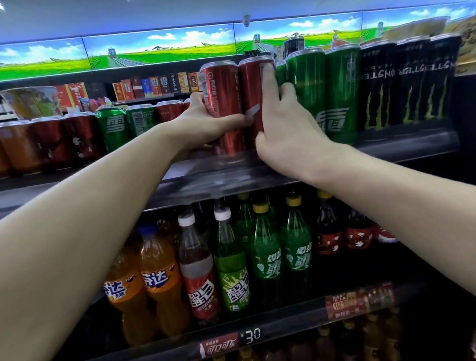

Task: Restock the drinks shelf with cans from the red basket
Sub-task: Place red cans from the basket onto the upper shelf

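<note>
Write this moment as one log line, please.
step: shelving cans | left hand: grips tall red metal can | right hand: fingers against second tall red can | place: top drinks shelf | red basket: unseen

Two tall red cans (221, 107) at the centre of the frame look like glossy metal, with bright streaks of light down their smooth sides. To their right, green cans (309, 87) share the same shiny finish — the black cans (412, 78) beyond them look duller, nearly matt. The shelf (401, 148) edge below is a smooth, clear plastic strip with soft reflections. In the lower half, plastic bottles (229, 261) gleam — smooth, see-through, wrapped in glossy printed labels.
</note>
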The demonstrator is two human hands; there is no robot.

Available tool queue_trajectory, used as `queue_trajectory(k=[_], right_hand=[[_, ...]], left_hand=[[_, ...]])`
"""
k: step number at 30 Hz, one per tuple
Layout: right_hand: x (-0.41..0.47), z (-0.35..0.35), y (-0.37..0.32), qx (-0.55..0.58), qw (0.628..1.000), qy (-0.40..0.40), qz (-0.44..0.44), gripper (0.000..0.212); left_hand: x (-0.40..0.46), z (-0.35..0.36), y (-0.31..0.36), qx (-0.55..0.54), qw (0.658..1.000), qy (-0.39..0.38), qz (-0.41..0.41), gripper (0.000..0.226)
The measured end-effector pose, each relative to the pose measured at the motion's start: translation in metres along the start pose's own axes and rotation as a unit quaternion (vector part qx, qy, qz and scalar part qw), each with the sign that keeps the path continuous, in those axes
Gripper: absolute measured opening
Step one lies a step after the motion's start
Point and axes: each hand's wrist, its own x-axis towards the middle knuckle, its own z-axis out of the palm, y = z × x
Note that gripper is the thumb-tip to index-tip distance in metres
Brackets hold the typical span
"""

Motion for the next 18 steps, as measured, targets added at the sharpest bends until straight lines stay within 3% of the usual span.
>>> queue_trajectory(k=[3, 7, 14, 18], right_hand=[[-0.006, 0.003, 0.002, -0.074, 0.996, 0.030, -0.043, 0.087], [-0.001, 0.002, 0.007, -0.043, 0.998, 0.007, -0.040, 0.070], [0.006, 0.008, 0.012, -0.060, 0.998, 0.016, -0.015, 0.064], [0.006, 0.013, 0.014, -0.044, 0.999, 0.021, -0.018, 0.060]], left_hand=[[-0.007, 0.000, 0.004, 0.009, 1.000, 0.015, -0.001, 0.098], [-0.007, 0.004, 0.006, -0.054, 0.998, 0.038, 0.023, 0.081], [0.004, 0.012, 0.007, -0.041, 0.998, 0.050, -0.002, 0.084], [0.006, 0.014, 0.005, -0.014, 0.995, 0.093, -0.019, 0.103]])
